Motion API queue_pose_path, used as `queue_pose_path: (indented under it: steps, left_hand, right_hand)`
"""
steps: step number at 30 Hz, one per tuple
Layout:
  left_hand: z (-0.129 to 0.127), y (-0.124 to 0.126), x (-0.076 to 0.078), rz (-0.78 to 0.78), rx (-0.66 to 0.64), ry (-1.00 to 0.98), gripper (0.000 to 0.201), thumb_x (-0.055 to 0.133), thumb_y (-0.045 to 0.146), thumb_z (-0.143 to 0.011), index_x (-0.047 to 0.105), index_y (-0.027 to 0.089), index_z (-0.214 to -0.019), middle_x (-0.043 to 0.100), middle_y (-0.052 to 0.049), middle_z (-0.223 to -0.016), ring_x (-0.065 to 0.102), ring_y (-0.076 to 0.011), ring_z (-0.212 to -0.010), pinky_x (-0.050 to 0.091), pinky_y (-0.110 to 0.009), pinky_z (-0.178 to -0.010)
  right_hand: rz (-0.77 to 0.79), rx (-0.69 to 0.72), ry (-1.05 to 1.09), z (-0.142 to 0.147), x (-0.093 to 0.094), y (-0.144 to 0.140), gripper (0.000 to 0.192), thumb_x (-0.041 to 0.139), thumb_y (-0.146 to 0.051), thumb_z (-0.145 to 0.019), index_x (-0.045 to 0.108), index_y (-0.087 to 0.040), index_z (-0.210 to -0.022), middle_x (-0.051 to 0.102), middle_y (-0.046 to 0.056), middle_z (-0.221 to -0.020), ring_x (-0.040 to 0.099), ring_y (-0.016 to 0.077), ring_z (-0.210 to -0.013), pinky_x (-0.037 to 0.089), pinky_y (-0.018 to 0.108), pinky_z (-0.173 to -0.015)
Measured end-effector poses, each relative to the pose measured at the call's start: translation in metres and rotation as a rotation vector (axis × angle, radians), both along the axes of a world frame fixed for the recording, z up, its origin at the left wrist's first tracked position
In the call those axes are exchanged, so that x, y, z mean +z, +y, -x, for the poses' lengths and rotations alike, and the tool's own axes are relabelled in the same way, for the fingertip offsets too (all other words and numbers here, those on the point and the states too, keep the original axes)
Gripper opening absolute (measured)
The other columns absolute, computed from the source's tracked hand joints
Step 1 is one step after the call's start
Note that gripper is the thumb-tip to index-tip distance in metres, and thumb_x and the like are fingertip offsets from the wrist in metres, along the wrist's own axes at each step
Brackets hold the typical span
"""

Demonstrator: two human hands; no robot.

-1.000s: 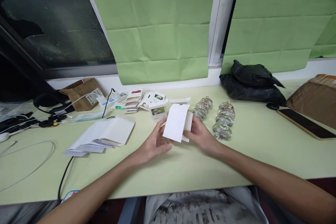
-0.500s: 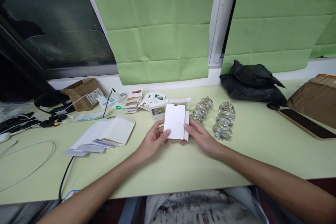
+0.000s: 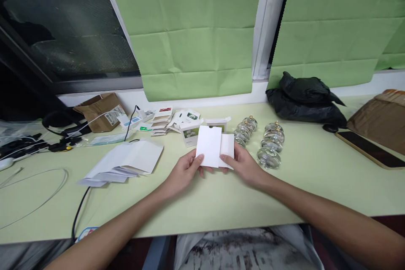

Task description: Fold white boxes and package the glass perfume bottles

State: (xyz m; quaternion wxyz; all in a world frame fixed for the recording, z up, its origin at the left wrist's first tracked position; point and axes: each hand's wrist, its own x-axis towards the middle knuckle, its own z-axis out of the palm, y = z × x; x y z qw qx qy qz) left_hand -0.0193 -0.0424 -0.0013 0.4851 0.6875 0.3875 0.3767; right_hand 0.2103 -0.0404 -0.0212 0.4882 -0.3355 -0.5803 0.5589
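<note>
My left hand [image 3: 183,169] is closed on a small white paper sleeve [image 3: 209,145] with a notch in its top edge, thumb on the front. A slightly shorter white card [image 3: 227,145] sticks out at the sleeve's right side, and my right hand [image 3: 246,165] pinches it with the thumb in front. Whether the card is inside the sleeve or behind it I cannot tell. Just behind them stand small white boxes [image 3: 190,135] with pictures on them. To the left lies a fanned stack of white envelopes [image 3: 139,156].
Several flat paper packets [image 3: 161,122] lie toward the back. Right of my hands are two rows of clear glass jars [image 3: 270,145] with gold knobs. A black plastic bag [image 3: 305,101], a phone [image 3: 371,148] and cardboard boxes [image 3: 103,114] sit farther out; cables [image 3: 41,145] lie left.
The white card has slid right, so more of it shows beside the sleeve. My right hand has moved slightly right with it; my left hand has barely shifted.
</note>
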Motion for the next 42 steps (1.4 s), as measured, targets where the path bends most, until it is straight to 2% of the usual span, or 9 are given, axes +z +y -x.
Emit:
queue_pose_path:
  steps: [6,14,20,23,26,29,32,37,42]
  left_hand:
    - [-0.001,0.002,0.005,0.043,-0.052,-0.044,0.043,0.059,0.056,-0.102,0.069,0.014,-0.105,0.079,-0.011,-0.090,0.069,-0.0202,-0.073,0.055,-0.032,-0.069]
    - [0.001,0.003,-0.006,0.070,0.012,-0.007,0.036,0.069,0.051,-0.097,0.065,0.015,-0.103,0.076,-0.006,-0.078,0.066,-0.0179,-0.068,0.053,-0.030,-0.067]
    - [0.001,0.000,0.000,0.031,0.019,-0.067,0.039,0.068,0.052,-0.097,0.063,0.015,-0.108,0.071,-0.004,-0.082,0.064,-0.0178,-0.070,0.054,-0.031,-0.066]
    - [0.000,-0.002,-0.002,0.043,0.003,-0.108,0.042,0.064,0.054,-0.100,0.062,0.015,-0.115,0.070,-0.005,-0.085,0.062,-0.0175,-0.070,0.053,-0.031,-0.065]
    - [0.001,-0.003,-0.009,0.086,0.020,-0.129,0.045,0.057,0.055,-0.103,0.063,0.015,-0.124,0.074,-0.008,-0.098,0.066,-0.0211,-0.083,0.055,-0.031,-0.071]
    - [0.002,-0.003,-0.012,0.068,0.023,-0.107,0.046,0.066,0.051,-0.100,0.062,0.016,-0.131,0.074,-0.011,-0.120,0.069,-0.0274,-0.108,0.057,-0.035,-0.089]
    - [0.000,-0.005,-0.009,0.025,0.023,-0.068,0.048,0.071,0.048,-0.097,0.062,0.016,-0.131,0.073,-0.012,-0.128,0.068,-0.0297,-0.115,0.057,-0.038,-0.095]
    - [-0.004,-0.006,-0.007,0.070,0.030,-0.055,0.056,0.074,0.051,-0.093,0.058,0.017,-0.134,0.073,-0.013,-0.126,0.072,-0.0286,-0.105,0.062,-0.033,-0.074]
    - [-0.005,-0.001,-0.011,0.057,0.138,-0.048,0.057,0.075,0.054,-0.092,0.056,0.018,-0.132,0.074,-0.012,-0.114,0.071,-0.0255,-0.093,0.057,-0.027,-0.057]
  right_hand:
    - [-0.006,0.017,0.000,0.001,0.002,-0.002,0.035,0.073,-0.042,-0.095,0.060,-0.026,-0.122,0.073,0.004,-0.103,0.062,0.0192,-0.070,0.052,0.033,-0.063]
    - [-0.036,0.104,0.016,0.000,0.007,-0.007,0.039,0.072,-0.048,-0.096,0.062,-0.024,-0.125,0.075,0.006,-0.114,0.070,0.0250,-0.097,0.056,0.038,-0.084]
    - [-0.050,0.117,0.017,-0.002,0.014,-0.010,0.041,0.049,-0.060,-0.107,0.069,-0.024,-0.114,0.074,0.004,-0.094,0.067,0.0219,-0.081,0.058,0.038,-0.081]
    - [-0.077,0.127,-0.012,-0.004,0.015,-0.008,0.040,0.052,-0.061,-0.106,0.067,-0.024,-0.104,0.070,0.003,-0.090,0.067,0.0214,-0.081,0.058,0.037,-0.080]
    - [-0.071,0.151,0.006,-0.004,0.010,-0.005,0.035,0.063,-0.058,-0.101,0.063,-0.023,-0.099,0.068,0.002,-0.092,0.067,0.0192,-0.079,0.059,0.034,-0.075]
    - [-0.036,0.196,0.047,-0.004,0.004,-0.002,0.035,0.072,-0.055,-0.096,0.060,-0.022,-0.099,0.067,0.000,-0.086,0.066,0.0162,-0.071,0.059,0.031,-0.067]
    - [-0.002,0.198,0.030,-0.004,0.001,0.000,0.038,0.073,-0.056,-0.095,0.058,-0.022,-0.097,0.064,-0.003,-0.073,0.064,0.0142,-0.057,0.055,0.027,-0.055]
    - [0.012,0.198,0.037,-0.004,0.004,-0.001,0.038,0.071,-0.056,-0.096,0.057,-0.021,-0.098,0.064,-0.003,-0.075,0.063,0.0121,-0.052,0.055,0.025,-0.049]
    - [-0.002,0.214,0.039,-0.003,0.007,-0.001,0.035,0.064,-0.055,-0.101,0.061,-0.022,-0.114,0.066,0.001,-0.087,0.068,0.0150,-0.069,0.062,0.029,-0.061]
